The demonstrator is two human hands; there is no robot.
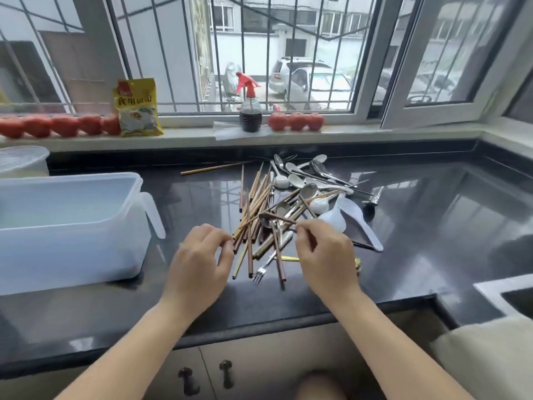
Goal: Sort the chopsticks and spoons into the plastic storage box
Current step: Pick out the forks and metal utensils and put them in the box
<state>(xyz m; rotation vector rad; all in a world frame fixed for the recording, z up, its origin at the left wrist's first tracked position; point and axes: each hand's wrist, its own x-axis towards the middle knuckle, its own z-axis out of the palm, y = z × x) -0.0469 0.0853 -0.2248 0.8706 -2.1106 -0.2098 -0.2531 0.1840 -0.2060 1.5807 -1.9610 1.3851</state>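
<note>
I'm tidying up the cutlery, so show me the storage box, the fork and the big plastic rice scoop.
storage box (72, 249): head view, on its front wall.
fork (261, 272): head view, just above its tines.
rice scoop (350, 209): head view, on its bowl.

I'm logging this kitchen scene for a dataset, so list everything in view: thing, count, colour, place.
plastic storage box: one, translucent white, left on the counter, nothing visible inside
lidded tub: one, translucent white, behind the box
chopsticks: many, brown, piled mid-counter
spoons: many, metal and white, right side of the pile
fork: one, silver, near edge of the pile
counter: one, glossy black
tomatoes: about eight, red, on the windowsill
yellow packet: one, on the sill, upright
spray bottle: one, red trigger, dark liquid, on the sill
cars: two, pale, outside the window
left hand: fingers curled at the chopstick ends
right hand: pinches a chopstick
</note>
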